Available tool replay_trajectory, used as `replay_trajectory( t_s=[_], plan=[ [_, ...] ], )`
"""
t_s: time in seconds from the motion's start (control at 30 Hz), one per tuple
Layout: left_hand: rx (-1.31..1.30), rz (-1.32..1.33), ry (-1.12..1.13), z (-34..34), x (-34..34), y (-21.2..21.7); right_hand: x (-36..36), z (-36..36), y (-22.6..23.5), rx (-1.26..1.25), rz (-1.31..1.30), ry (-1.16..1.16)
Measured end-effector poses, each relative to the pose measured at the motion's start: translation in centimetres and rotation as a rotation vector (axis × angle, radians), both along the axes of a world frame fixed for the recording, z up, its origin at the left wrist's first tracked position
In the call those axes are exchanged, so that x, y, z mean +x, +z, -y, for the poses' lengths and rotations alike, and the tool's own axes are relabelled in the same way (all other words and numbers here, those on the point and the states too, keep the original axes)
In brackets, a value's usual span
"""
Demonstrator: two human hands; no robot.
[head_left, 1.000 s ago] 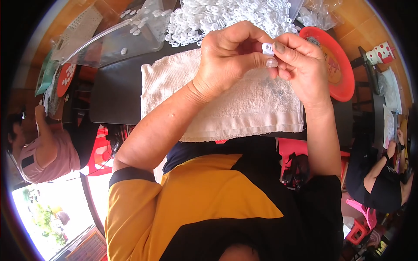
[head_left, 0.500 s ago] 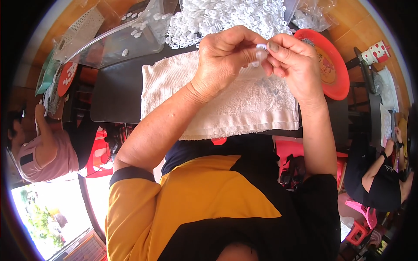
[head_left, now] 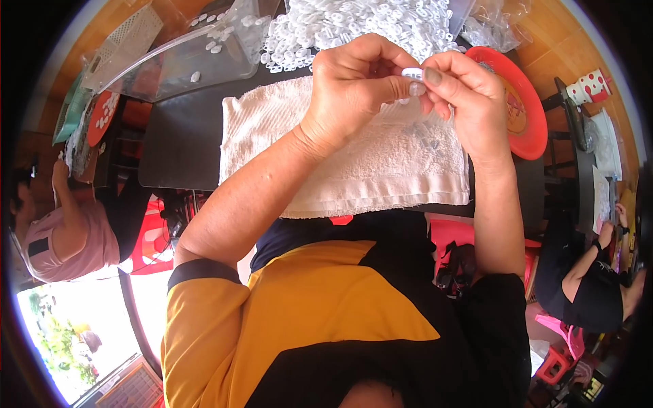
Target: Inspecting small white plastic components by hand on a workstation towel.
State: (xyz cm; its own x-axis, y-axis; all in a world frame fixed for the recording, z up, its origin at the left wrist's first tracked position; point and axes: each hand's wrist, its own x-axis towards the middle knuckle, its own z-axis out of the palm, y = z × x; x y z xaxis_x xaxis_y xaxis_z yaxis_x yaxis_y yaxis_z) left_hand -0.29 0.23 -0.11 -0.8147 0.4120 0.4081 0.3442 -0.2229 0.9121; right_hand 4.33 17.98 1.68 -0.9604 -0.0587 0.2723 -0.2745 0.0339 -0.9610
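Between the fingertips of both hands is a small white oval plastic piece point(head_left: 412, 73) with dark marks on its face. My left hand point(head_left: 360, 81) pinches it from the left, thumb and forefinger together. From the right, my right hand point(head_left: 466, 98) closes thumb and forefinger on its other side. Part of another white bit shows just below the fingers. Beneath both hands lies a cream towel point(head_left: 340, 160), with a few small clear bits point(head_left: 430, 139) on its right part. Beyond the hands spreads a large heap of similar white pieces point(head_left: 360, 27).
A clear plastic bin point(head_left: 183, 75) holding a few white pieces stands at the left. At the right sits a red plate point(head_left: 534, 129), with clear plastic bags point(head_left: 493, 30) behind it. The dark table point(head_left: 180, 149) shows beside the towel. Other people work at both sides.
The white oval piece has turned so that its marked face shows more. My fingers have shifted slightly around it; the towel and heap stay in place.
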Motion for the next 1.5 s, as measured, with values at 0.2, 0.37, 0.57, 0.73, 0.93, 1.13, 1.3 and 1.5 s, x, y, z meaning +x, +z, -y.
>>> replay_trajectory(
  t_s=[0.2, 0.37, 0.57, 0.73, 0.93, 1.13, 1.3, 1.5],
  plan=[
    [0.081, -0.042, -0.009, -0.5, -0.2, -0.6, 0.0, 0.3, 0.0, 0.035, 0.026, -0.081],
    [-0.12, -0.192, 0.016, -0.2, -0.3, -0.5, 0.1, 0.0, 0.0, -0.027, 0.047, -0.054],
    [-0.034, -0.252, 0.007, -0.2, 0.2, -0.5, 0.4, 0.4, 0.0, -0.006, 0.054, -0.059],
    [-0.137, -0.301, 0.05, 0.1, 0.2, -0.4, 0.4, 0.3, 0.1, 0.098, 0.081, -0.007],
    [0.091, -0.119, 0.107, 0.8, 0.8, 1.9, -0.6, 0.6, -0.7, 0.013, 0.096, -0.111],
    [0.104, -0.423, 0.715, 5.8, -0.6, 10.1, -1.1, -0.8, -2.2, 0.648, -0.188, -0.207],
    [-0.526, -0.736, 1.05, 10.8, -5.8, 10.7, -1.6, 0.6, -2.7, 0.931, -0.335, -0.149],
    [-0.055, -0.552, 0.421, 5.9, 0.7, 4.0, -1.2, 0.6, -3.1, 1.004, -0.455, -0.3]
  ],
)
